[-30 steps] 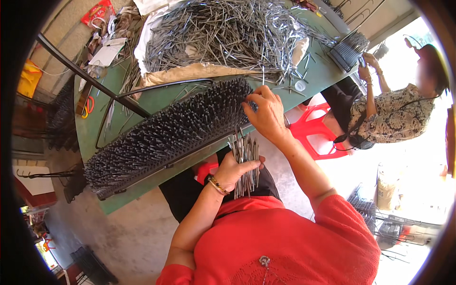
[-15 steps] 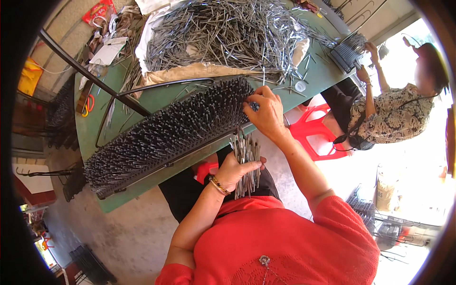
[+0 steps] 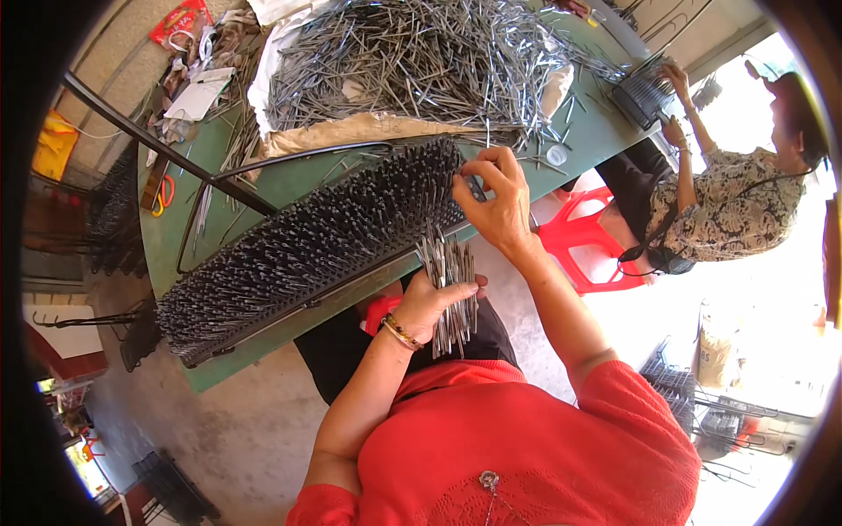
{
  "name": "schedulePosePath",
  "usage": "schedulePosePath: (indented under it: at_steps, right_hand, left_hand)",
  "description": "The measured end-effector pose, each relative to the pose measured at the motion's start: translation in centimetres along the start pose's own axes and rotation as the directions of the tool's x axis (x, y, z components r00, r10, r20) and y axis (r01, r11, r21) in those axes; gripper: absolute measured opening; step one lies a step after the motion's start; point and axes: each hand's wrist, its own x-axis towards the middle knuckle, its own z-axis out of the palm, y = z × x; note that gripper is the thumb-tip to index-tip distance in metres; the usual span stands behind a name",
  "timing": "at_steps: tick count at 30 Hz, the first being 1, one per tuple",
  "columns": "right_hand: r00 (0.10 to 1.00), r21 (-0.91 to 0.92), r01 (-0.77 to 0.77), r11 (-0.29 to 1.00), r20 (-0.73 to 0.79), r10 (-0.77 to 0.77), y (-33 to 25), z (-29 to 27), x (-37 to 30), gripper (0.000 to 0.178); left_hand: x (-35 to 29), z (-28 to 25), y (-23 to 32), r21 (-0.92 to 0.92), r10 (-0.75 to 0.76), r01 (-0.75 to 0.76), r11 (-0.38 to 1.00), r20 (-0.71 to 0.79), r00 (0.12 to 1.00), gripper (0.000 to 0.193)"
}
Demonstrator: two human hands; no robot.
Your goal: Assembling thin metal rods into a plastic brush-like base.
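A bundle of thin metal rods (image 3: pixel 453 307) stands roughly upright in my left hand (image 3: pixel 430 307), the thumb laid across its front. Its upper ends are close to the front edge of a long dark rack (image 3: pixel 307 241), which is densely set with upright rods and lies slantwise on the green table. My right hand (image 3: pixel 500 197) is at the rack's right end, thumb and forefinger pinched together beside the last rods. Whatever is between those fingertips is too small to make out. Behind the rack, a big heap of loose rods (image 3: pixel 412 66) lies on paper and white sacking.
Orange-handled scissors (image 3: pixel 163 195) lie at the left of the green table (image 3: pixel 206 373). A dark metal bar (image 3: pixel 149 131) slants over that side. A small clear cap (image 3: pixel 556 155) is near the right edge. Beyond a red stool (image 3: pixel 588 245), a co-worker (image 3: pixel 728 206) handles another rack (image 3: pixel 645 92).
My left hand and its bundle have shifted slightly up and left. My right hand's fingers have lifted a little at the rack's end, still pinched. The co-worker has barely moved.
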Motion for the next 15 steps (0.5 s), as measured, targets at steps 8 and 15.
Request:
schedulePosePath:
  at_steps: [8,15]
  right_hand:
    - [0.997,0.063,-0.013,0.998,0.076,0.008,0.5,-0.4,-1.4,0.019]
    - [0.906,0.313,-0.182,0.932,0.422,0.035,-1.6,-3.3,-0.8,0.026]
  left_hand:
    - [0.4,-0.5,-0.1,0.054,0.015,-0.015,0.998,-0.006,1.0,0.031]
    - [0.2,-0.1,0.3,0.139,0.013,-0.012,0.99,-0.006,1.0,0.031]
